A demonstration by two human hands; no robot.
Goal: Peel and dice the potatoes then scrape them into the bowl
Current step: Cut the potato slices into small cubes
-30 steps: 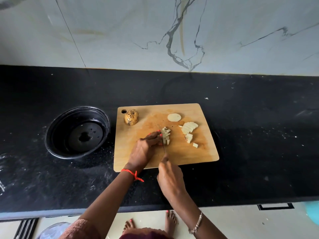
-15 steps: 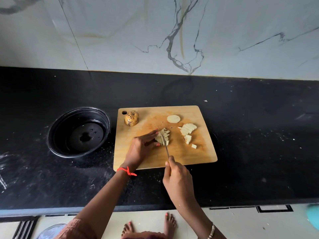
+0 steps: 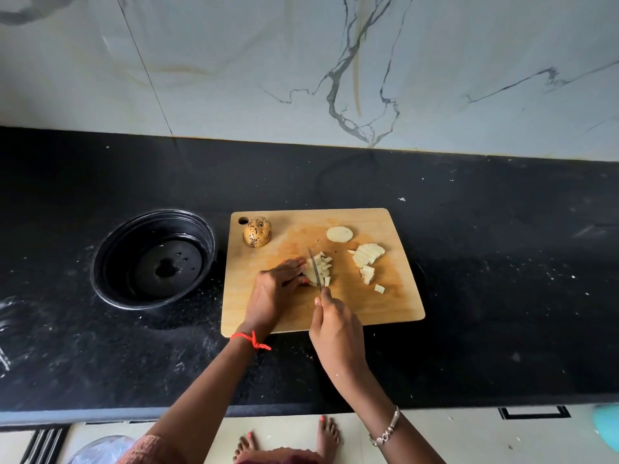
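Seen from over the person's shoulders, the one view showed dicing under way on the wooden board (image 3: 395, 306), which lay on the black worktop (image 3: 502, 296). The left hand (image 3: 273, 293) had its fingers curled down over a small stack of slices (image 3: 310, 275) near the middle of the board, its grip pinning them in place. The right hand (image 3: 336, 324) had its grip closed round the handle of a knife (image 3: 315, 269), forefinger laid along the top, with the blade pointing away from the person and set across the stack just beside the left fingertips. Cut cubes (image 3: 325, 265) lay touching the blade's right side. Further right on the board were a fan of uncut slices (image 3: 368, 254), a few loose chunks below it, and one round slice (image 3: 339, 234) towards the back. A speckled potato piece with its skin on (image 3: 257, 231) sat at the back left corner. The black bowl (image 3: 110, 262) stood on the worktop just left of the board, with no potato in it that I could see. By my reckoning the job was roughly midway: the next cut called for shifting the left fingertips back from the blade, and the remaining slices and the unpeeled piece awaited their turn before any scraping.
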